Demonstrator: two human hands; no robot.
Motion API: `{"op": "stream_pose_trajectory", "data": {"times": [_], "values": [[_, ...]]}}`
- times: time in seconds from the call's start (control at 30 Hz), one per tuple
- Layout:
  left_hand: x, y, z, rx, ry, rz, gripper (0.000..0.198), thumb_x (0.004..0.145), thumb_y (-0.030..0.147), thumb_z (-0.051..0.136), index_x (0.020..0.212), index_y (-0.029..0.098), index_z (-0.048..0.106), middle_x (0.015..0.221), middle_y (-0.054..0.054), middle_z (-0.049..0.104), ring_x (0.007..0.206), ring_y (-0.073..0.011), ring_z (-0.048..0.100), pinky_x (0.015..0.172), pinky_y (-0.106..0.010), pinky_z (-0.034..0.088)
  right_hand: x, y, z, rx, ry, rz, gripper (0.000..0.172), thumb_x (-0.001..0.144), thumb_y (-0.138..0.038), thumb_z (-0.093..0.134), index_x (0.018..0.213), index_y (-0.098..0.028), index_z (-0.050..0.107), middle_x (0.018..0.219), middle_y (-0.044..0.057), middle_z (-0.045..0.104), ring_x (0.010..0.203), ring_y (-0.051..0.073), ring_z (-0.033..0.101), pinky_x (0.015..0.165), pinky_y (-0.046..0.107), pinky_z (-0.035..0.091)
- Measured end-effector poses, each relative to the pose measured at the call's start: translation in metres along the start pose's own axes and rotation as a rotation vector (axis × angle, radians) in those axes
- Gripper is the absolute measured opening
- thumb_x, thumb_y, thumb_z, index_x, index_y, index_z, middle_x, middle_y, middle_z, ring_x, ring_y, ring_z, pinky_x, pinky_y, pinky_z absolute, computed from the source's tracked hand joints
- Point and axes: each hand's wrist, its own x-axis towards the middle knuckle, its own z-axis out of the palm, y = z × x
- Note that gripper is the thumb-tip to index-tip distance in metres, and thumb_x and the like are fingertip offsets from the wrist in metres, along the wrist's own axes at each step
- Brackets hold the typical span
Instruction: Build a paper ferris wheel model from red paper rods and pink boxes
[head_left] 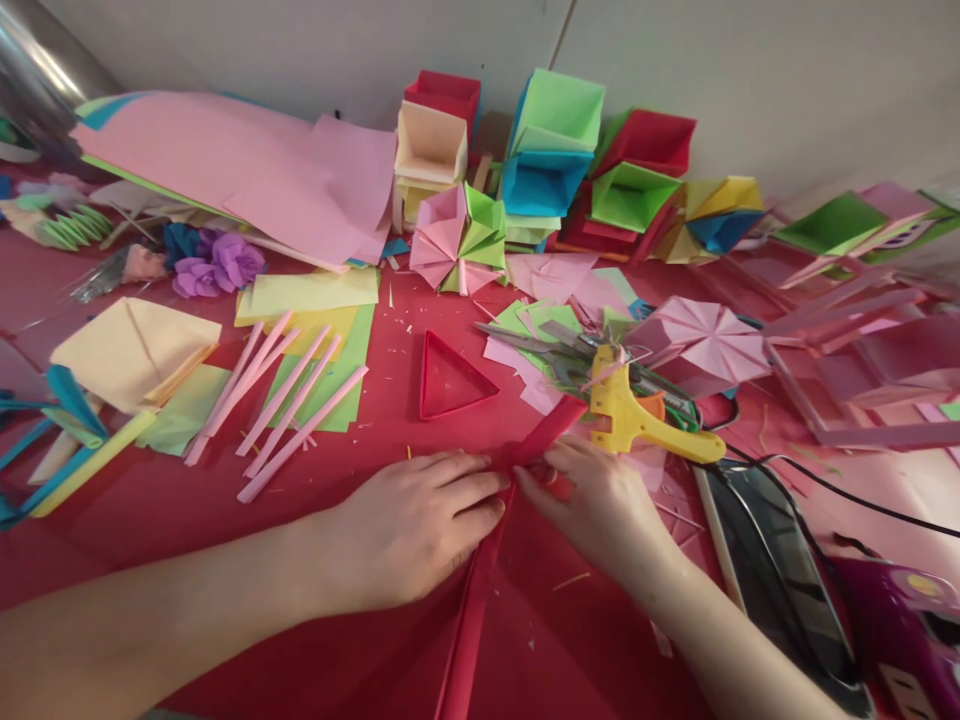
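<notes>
Red strip [469, 640] is on the counter [585, 660] in front of me. Runs up from the bottom edge to my hands; past them a short red end angles off to the right. Can't tell if that's one folded piece or two, fingers cover the joint.

Left hand [427, 525]: palm down, fingers straight and close together, tips on the strip at the bend. Thumb hidden, so can't tell if it grips or only presses.

Right hand [600, 500]: thumb and index pinched narrow on the strip at the same spot, holding it.

Red triangle [461, 404] lies just beyond my left hand, touching neither hand. Yellow tool [649, 435] just past my right hand, scissors [525, 340] beyond the short red end, among paper scraps.

Left side: pink sticks [303, 434], some lying over a green sheet [356, 360]; cream box [135, 345] farther out. Purple flowers [225, 265] behind those, near the big pink sheets [255, 170].

Back, by the wall: stacked paper boxes, incl. a blue one [546, 185]. Right: dark-screened device [772, 560], black cable over it.
</notes>
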Motion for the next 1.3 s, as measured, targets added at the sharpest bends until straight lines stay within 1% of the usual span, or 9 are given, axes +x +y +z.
{"op": "stream_pose_trajectory", "data": {"times": [0.1,0.23,0.53,0.7,0.9,1.0,1.1,1.2,1.3], "values": [[0.0,-0.001,0.0,0.002,-0.01,-0.003,0.031,0.088,0.021,0.043,0.116,0.014,0.053,0.127,-0.008,0.053,0.117,-0.026,0.047,0.099,-0.041,0.04,-0.001,-0.001,0.0,-0.057,0.051,-0.14,0.018,0.083,-0.019,0.048,0.072,-0.017,0.062,0.066,0.003,0.063,0.063,0.015,0.058,0.058,0.025,0.038],[0.001,-0.002,0.001,0.003,-0.003,-0.007,0.03,0.088,0.021,0.043,0.116,0.015,0.054,0.127,-0.008,0.054,0.118,-0.0265,0.046,0.098,-0.043,0.04,-0.004,-0.004,-0.005,-0.099,0.018,-0.263,0.021,0.087,-0.019,0.043,0.08,-0.016,0.063,0.071,0.005,0.063,0.065,0.015,0.056,0.06,0.026,0.036],[-0.001,-0.002,-0.001,-0.024,-0.045,-0.045,0.029,0.085,0.019,0.047,0.113,0.016,0.054,0.131,-0.012,0.048,0.122,-0.0284,0.043,0.099,-0.044,0.04,-0.006,-0.006,-0.004,-0.188,0.0,-0.299,0.023,0.08,-0.01,0.041,0.066,-0.018,0.058,0.06,0.001,0.058,0.056,0.014,0.047,0.057,0.027,0.028],[0.0,-0.001,-0.002,-0.034,-0.069,-0.046,0.018,0.085,0.022,0.047,0.096,0.015,0.059,0.136,-0.016,0.042,0.128,-0.0315,0.035,0.101,-0.047,0.036,-0.006,-0.012,-0.005,-0.25,-0.047,-0.31,0.021,0.075,-0.006,0.042,0.066,-0.017,0.058,0.06,0.001,0.058,0.056,0.014,0.048,0.058,0.029,0.028],[0.001,0.003,-0.005,0.012,-0.099,-0.037,0.025,0.085,0.022,0.046,0.105,0.013,0.057,0.136,-0.018,0.042,0.129,-0.0324,0.033,0.103,-0.05,0.033,-0.009,-0.022,-0.006,-0.316,-0.073,-0.273,0.017,0.075,-0.005,0.048,0.071,-0.015,0.061,0.064,0.003,0.063,0.059,0.016,0.054,0.059,0.031,0.031],[-0.002,0.001,-0.008,-0.016,-0.102,-0.034,0.026,0.084,0.019,0.046,0.107,0.015,0.057,0.141,-0.015,0.036,0.133,-0.0315,0.026,0.103,-0.049,0.034,-0.012,-0.014,-0.01,-0.203,-0.086,-0.224,0.015,0.078,-0.01,0.051,0.08,-0.016,0.064,0.071,0.003,0.065,0.064,0.016,0.057,0.061,0.029,0.036],[-0.007,-0.003,-0.014,-0.072,-0.027,-0.029,0.033,0.082,0.014,0.045,0.114,0.016,0.052,0.142,-0.014,0.034,0.132,-0.0276,0.027,0.103,-0.047,0.034,-0.015,0.0,-0.014,-0.026,-0.06,-0.176,0.021,0.081,-0.014,0.05,0.098,-0.017,0.063,0.084,0.005,0.064,0.076,0.016,0.059,0.066,0.028,0.043],[-0.01,-0.009,-0.022,-0.133,0.036,-0.121,0.03,0.083,0.01,0.041,0.109,0.016,0.053,0.123,-0.011,0.053,0.119,-0.0207,0.045,0.097,-0.039,0.041,-0.015,0.008,-0.017,0.121,-0.066,-0.194,0.035,0.081,-0.013,0.049,0.114,-0.018,0.057,0.097,0.008,0.06,0.088,0.018,0.057,0.073,0.029,0.046],[-0.014,-0.019,-0.033,-0.184,-0.031,-0.144,0.03,0.082,0.004,0.037,0.097,0.02,0.057,0.103,-0.004,0.063,0.104,-0.0162,0.055,0.091,-0.032,0.045,-0.013,0.007,-0.02,0.208,-0.134,-0.216,0.046,0.076,-0.012,0.053,0.121,-0.018,0.052,0.103,0.009,0.057,0.092,0.019,0.056,0.076,0.031,0.048]]}}
